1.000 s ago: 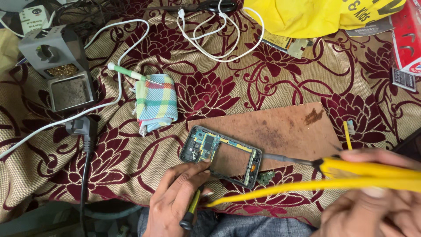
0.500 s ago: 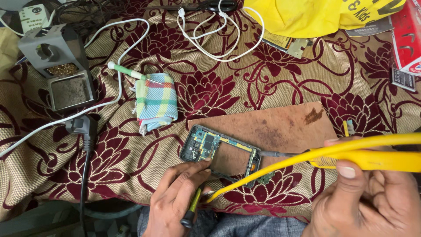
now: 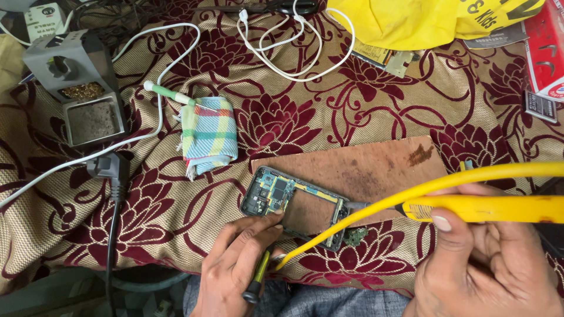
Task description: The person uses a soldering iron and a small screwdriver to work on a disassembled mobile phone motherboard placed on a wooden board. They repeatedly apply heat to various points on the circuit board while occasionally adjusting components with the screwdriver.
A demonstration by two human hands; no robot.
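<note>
Two hands work over an opened phone frame lying on a flat brown board.

At about 6 o'clock the left hand [image 3: 235, 264] presses its fingers [image 3: 267, 226] on the near edge of the phone frame [image 3: 294, 205], a dark rectangular shell with a green-and-gold circuit board exposed at its 9 o'clock end; a slim dark tool [image 3: 257, 282] with a yellow-green band is tucked in that hand's curled grip. At 4 o'clock the right hand [image 3: 487, 264] is wrapped around a smooth yellow soldering iron [image 3: 487, 208], whose metal tip reaches the frame's 3 o'clock end, with a yellow cable [image 3: 376, 205] looping beside it. The worn wooden board [image 3: 376, 170] rests on plush maroon-and-beige floral cloth [image 3: 176, 211]; a folded checked rag [image 3: 208, 138] lies at 10 o'clock.
</note>
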